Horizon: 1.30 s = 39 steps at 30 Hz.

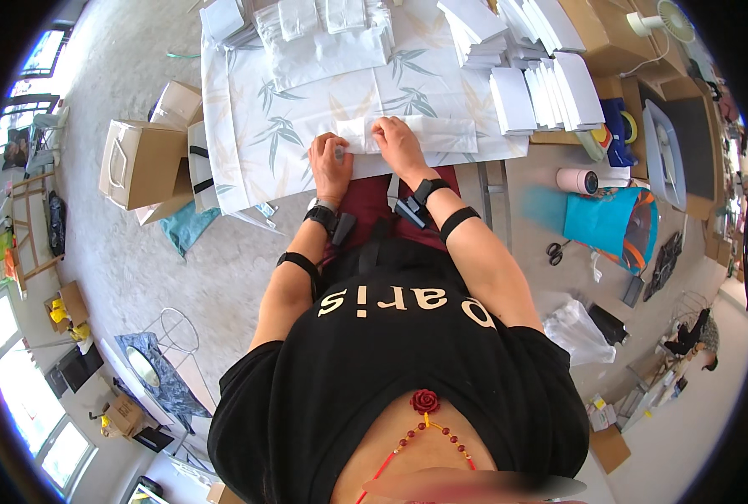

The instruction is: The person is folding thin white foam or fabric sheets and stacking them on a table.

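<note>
A small white flat bag (pixel 429 134) lies on the near edge of a table covered with a white leaf-print cloth (pixel 265 126). My left hand (pixel 330 164) pinches the bag's left end against the cloth, thumb and fingers closed on it. My right hand (pixel 399 143) presses flat on the bag's middle, fingers spread over its top edge. Both wrists carry black straps with small devices.
Stacks of white bags (pixel 525 92) line the table's far and right sides, more white packets (pixel 323 38) at the back. Cardboard boxes (pixel 143 160) stand on the floor at left. A teal bag (pixel 609 223), scissors (pixel 556 250) and a tape roll (pixel 577 180) lie at right.
</note>
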Each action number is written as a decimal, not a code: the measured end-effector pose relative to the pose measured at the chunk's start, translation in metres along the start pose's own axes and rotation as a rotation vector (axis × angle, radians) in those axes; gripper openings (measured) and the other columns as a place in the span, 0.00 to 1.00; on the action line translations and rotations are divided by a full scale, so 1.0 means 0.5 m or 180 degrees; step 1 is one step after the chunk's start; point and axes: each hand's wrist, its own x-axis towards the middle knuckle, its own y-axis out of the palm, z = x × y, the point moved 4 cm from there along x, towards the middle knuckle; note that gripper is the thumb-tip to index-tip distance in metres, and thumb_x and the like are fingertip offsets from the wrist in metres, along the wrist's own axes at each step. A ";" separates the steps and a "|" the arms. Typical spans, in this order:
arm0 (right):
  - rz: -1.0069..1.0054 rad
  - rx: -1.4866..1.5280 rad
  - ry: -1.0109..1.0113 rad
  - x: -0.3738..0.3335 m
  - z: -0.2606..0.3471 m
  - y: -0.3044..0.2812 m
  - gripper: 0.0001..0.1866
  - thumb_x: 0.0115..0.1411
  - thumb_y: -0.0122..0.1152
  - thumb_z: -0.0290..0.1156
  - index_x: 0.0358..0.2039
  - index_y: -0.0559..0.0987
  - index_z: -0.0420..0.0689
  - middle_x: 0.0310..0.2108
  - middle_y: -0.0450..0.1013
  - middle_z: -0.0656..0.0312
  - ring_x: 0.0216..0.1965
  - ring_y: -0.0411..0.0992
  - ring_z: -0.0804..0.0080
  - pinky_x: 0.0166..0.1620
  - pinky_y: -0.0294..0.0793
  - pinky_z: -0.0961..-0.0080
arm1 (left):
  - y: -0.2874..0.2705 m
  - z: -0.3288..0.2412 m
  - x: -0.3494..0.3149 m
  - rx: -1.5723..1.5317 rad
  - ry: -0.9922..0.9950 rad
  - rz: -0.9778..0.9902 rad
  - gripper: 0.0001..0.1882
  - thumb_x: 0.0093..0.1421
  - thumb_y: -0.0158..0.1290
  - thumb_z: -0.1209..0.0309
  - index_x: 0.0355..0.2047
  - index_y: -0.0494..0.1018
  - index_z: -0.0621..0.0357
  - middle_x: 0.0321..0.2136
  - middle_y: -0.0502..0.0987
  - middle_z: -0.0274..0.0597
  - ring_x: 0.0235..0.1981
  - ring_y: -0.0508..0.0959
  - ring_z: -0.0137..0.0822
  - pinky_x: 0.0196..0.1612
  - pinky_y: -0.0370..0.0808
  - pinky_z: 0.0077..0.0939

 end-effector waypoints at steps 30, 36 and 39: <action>0.0548 -0.0545 0.0011 -0.011 0.003 0.008 0.29 0.54 0.74 0.37 0.57 0.78 0.49 0.47 0.74 0.56 0.53 0.72 0.54 0.55 0.73 0.60 | 0.063 -0.037 0.008 -0.2771 -0.2038 -0.0133 0.14 0.70 0.55 0.72 0.50 0.64 0.64 0.36 0.77 0.39 0.34 0.75 0.24 0.36 0.74 0.21; 0.0605 -0.0626 0.0094 -0.006 0.007 0.003 0.34 0.54 0.74 0.36 0.61 0.73 0.43 0.50 0.73 0.52 0.55 0.71 0.51 0.56 0.73 0.60 | 0.073 -0.047 0.021 -0.2585 -0.1832 -0.0089 0.11 0.70 0.55 0.71 0.47 0.67 0.63 0.26 0.72 0.29 0.25 0.66 0.18 0.27 0.62 0.18; 0.0643 -0.0350 0.0125 -0.009 -0.003 0.000 0.36 0.54 0.73 0.31 0.63 0.70 0.39 0.51 0.73 0.49 0.55 0.71 0.48 0.57 0.72 0.58 | 0.083 -0.048 0.019 -0.2438 -0.1850 -0.0010 0.11 0.70 0.55 0.71 0.47 0.67 0.63 0.26 0.70 0.28 0.25 0.65 0.18 0.26 0.61 0.18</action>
